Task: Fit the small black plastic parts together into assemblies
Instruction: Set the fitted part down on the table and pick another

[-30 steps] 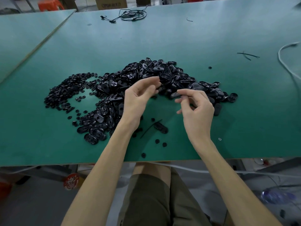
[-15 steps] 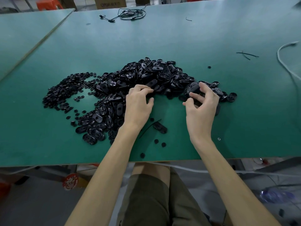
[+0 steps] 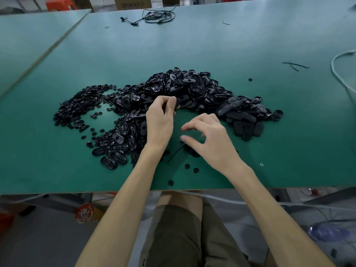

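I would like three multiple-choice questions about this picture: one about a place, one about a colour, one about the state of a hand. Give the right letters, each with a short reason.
1. Seen from the person, where do the small round parts lie?
A. left of the oval parts
B. right of them
C. on top of them

2. What colour is the table?
A. white
B. green
C. red

3. How is the right hand?
A. flat on the heap
B. closed in a fist
C. over the table, fingers curved, nothing in its grip

Answers:
1 A: the round parts spread out at the left end of the heap.
2 B: the whole top is green.
3 C: green shows between thumb and fingers, though the hand is blurred.
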`<action>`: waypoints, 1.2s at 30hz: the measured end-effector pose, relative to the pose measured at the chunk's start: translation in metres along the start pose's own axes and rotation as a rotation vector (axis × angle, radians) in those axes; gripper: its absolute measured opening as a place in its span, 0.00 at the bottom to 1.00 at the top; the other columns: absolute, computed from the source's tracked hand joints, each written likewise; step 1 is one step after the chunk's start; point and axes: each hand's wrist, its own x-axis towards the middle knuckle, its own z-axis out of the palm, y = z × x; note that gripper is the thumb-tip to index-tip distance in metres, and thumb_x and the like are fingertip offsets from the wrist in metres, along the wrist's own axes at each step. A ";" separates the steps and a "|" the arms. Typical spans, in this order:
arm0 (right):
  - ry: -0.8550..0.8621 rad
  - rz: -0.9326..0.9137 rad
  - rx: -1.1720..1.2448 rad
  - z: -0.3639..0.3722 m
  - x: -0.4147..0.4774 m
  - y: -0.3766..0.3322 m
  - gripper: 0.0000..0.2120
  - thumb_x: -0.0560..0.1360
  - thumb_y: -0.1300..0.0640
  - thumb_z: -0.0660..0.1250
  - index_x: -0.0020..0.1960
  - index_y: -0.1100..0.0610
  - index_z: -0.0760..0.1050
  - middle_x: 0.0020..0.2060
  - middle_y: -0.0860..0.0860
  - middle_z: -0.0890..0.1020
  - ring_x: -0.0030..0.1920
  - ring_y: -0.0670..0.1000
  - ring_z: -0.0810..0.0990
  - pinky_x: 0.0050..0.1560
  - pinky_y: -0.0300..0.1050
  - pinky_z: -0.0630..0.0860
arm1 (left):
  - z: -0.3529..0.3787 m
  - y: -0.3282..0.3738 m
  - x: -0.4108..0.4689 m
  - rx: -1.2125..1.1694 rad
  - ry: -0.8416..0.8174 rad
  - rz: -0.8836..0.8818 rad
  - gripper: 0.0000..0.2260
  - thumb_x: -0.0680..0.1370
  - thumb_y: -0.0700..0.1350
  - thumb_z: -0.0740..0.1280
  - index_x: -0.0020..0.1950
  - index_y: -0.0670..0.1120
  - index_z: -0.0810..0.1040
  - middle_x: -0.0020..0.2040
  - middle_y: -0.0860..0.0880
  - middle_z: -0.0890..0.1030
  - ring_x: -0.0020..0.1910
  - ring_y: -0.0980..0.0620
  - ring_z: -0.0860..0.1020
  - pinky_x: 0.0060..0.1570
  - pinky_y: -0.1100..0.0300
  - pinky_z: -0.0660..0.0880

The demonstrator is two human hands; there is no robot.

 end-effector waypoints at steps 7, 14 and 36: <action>-0.131 0.059 -0.029 0.004 0.002 0.004 0.06 0.77 0.51 0.76 0.51 0.52 0.85 0.48 0.43 0.76 0.54 0.44 0.67 0.59 0.35 0.66 | -0.003 0.004 0.005 -0.601 0.015 -0.130 0.09 0.87 0.42 0.62 0.53 0.39 0.79 0.40 0.49 0.82 0.36 0.55 0.75 0.43 0.60 0.76; -0.147 0.076 -0.057 0.003 0.002 0.001 0.01 0.80 0.57 0.72 0.50 0.54 0.81 0.48 0.44 0.78 0.54 0.47 0.69 0.58 0.40 0.69 | -0.005 0.005 0.006 -0.819 -0.203 -0.201 0.10 0.83 0.33 0.64 0.63 0.35 0.78 0.48 0.46 0.84 0.43 0.54 0.79 0.43 0.62 0.76; 0.347 0.303 0.413 -0.013 0.002 0.000 0.05 0.80 0.63 0.71 0.51 0.53 0.80 0.51 0.57 0.84 0.47 0.46 0.87 0.51 0.46 0.83 | 0.002 0.002 -0.003 -0.458 -0.449 -0.066 0.16 0.80 0.30 0.68 0.68 0.39 0.81 0.51 0.38 0.86 0.49 0.46 0.83 0.61 0.56 0.80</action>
